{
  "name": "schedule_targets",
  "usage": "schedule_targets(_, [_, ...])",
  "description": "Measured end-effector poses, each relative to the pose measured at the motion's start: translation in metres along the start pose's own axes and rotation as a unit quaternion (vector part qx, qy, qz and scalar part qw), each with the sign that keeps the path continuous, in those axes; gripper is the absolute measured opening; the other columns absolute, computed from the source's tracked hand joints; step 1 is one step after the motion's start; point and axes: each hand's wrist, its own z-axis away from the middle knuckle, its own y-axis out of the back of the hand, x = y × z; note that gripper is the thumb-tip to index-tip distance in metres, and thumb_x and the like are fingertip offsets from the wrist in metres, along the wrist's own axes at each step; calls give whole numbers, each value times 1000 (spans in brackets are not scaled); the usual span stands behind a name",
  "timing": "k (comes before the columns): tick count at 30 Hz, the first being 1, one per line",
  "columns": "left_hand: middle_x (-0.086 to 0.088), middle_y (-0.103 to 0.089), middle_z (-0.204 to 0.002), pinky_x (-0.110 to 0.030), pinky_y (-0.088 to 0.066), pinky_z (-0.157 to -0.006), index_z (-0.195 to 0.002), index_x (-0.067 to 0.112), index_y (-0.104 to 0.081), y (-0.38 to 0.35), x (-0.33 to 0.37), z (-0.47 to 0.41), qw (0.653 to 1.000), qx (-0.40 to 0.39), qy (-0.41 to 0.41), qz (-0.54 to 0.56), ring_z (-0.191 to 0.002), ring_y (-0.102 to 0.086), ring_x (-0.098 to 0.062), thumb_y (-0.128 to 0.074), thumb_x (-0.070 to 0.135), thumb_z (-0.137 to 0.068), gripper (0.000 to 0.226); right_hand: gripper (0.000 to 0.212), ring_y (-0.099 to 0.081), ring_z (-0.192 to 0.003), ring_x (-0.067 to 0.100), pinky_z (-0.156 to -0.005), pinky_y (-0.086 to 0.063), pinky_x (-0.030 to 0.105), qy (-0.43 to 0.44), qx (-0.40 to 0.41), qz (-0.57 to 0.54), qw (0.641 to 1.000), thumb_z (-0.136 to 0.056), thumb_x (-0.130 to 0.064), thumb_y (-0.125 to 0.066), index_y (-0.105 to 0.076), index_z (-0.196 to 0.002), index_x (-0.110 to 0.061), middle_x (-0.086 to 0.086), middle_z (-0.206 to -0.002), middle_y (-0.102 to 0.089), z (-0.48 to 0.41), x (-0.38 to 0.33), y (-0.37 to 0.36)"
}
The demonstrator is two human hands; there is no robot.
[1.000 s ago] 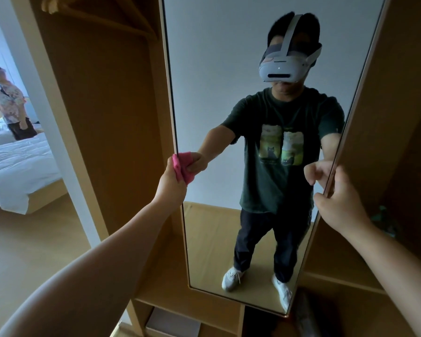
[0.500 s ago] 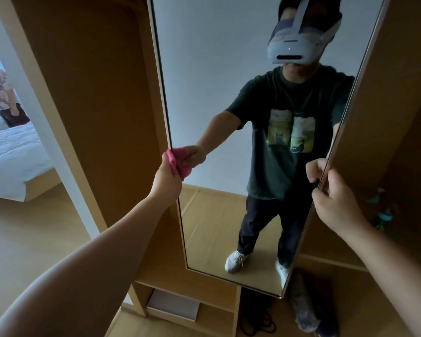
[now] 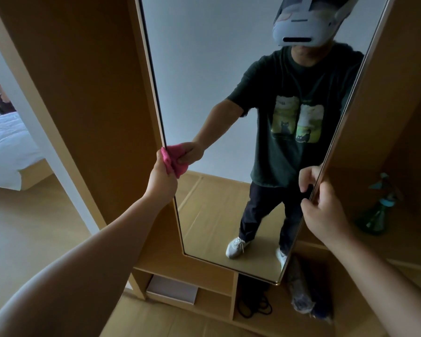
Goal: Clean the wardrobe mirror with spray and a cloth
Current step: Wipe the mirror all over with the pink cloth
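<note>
**A:** Fingers [image 3: 164, 166] of the left hand [image 3: 162, 181] are bunched tight round the cloth [image 3: 167, 158], pressing it on the mirror [image 3: 204, 93] at its left edge, about mid-height. Right hand [image 3: 325, 212] is pinched on the mirror's right edge, fingertips wrapped over the frame.

**B:** So the right one's just bracing?

**A:** Looks like it: steadying the panel while the left wipes. My read is the wipe step, working the left border.

**B:** Spray?

**A:** Bottle [image 3: 374, 215] sits on the shelf [image 3: 399, 239] to the right, behind the mirror, well apart from both hands. Can't tell from the glass whether it's wet.

**B:** Next move?

**A:** Run the cloth along that edge, then sweep across towards the right hand. Needs steady pressure and the brace kept on, since the panel appears to swing. Lower part, near the bottom frame, would want a bend or a longer reach.

**B:** Risk?

**A:** The cloth is a small wad, so little of it touches the glass; streaks likely unless it's spread flatter.
</note>
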Motion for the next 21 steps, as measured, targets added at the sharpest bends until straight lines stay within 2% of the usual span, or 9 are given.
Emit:
schedule_targets(3, [-13,-62,-107,-33,-58,-69,-131,9,-39,-2,-7,3,1000,-11,9,2,-90,-65,-22,-34,10,-103,29,34,-54,-98,24,-96,-45,41,-48,-7,7,999,-77,11,-52,-43,-98,-13,0,-96,-47,11,10,-9])
schedule_targets(7, [-12,-62,-108,-41,-58,-71,-133,9,-39,-8,-14,11,1000,-15,12,-10,-93,-65,-25,-37,3,-100,34,30,-57,-94,25,-79,-43,36,-149,-7,27,988,-86,0,-56,-42,-106,-17,3,-98,-53,22,26,-20])
schedule_targets(10, [-8,-61,-108,-36,-50,-75,-139,9,-37,-15,-18,18,1000,10,14,-9,-92,-61,-22,-42,-1,-97,44,32,-54,-97,22,-82,-43,36,-168,-3,35,985,-86,0,-57,-39,-106,-17,5,-104,-52,26,30,-25])
schedule_targets(12, [-10,-61,-110,-36,-52,-75,-138,8,-37,-18,-22,20,1000,5,16,-10,-95,-62,-23,-40,1,-98,40,35,-51,-98,21,-84,-44,37,-172,-2,44,984,-85,2,-57,-39,-108,-17,7,-106,-51,28,33,-28])
schedule_targets(14, [-11,-62,-109,-31,-55,-71,-133,8,-40,-18,-26,23,1000,-10,11,-6,-97,-63,-25,-36,7,-102,31,31,-52,-87,23,-73,-44,33,-182,-3,54,982,-85,2,-57,-42,-108,-12,8,-98,-52,31,38,-30])
schedule_targets(16, [-11,-63,-107,-31,-55,-67,-131,10,-41,-19,-27,26,1000,-12,7,0,-93,-64,-25,-35,12,-103,28,26,-51,-74,22,-57,-37,28,-193,-7,72,978,-85,1,-57,-43,-104,-9,6,-85,-50,34,44,-31])
schedule_targets(18, [-13,-63,-108,-38,-55,-70,-131,11,-41,-22,-30,29,1000,-12,14,5,-92,-64,-26,-35,13,-103,28,26,-50,-71,20,-54,-36,25,-199,-9,75,977,-85,1,-57,-42,-103,-10,5,-82,-48,38,50,-33])
schedule_targets(19, [-13,-63,-108,-37,-55,-70,-131,11,-42,-23,-32,31,1000,-13,18,11,-91,-63,-27,-35,12,-103,28,27,-51,-71,20,-54,-36,25,-202,-12,71,977,-85,0,-57,-41,-104,-12,4,-82,-48,40,52,-35])
schedule_targets(21, [-10,-63,-106,-26,-54,-67,-130,12,-42,-27,-37,34,999,-14,26,27,-91,-62,-24,-34,11,-104,28,32,-50,-71,16,-53,-35,25,-202,-17,66,977,-86,1,-56,-38,-106,-17,1,-82,-48,44,56,-38])
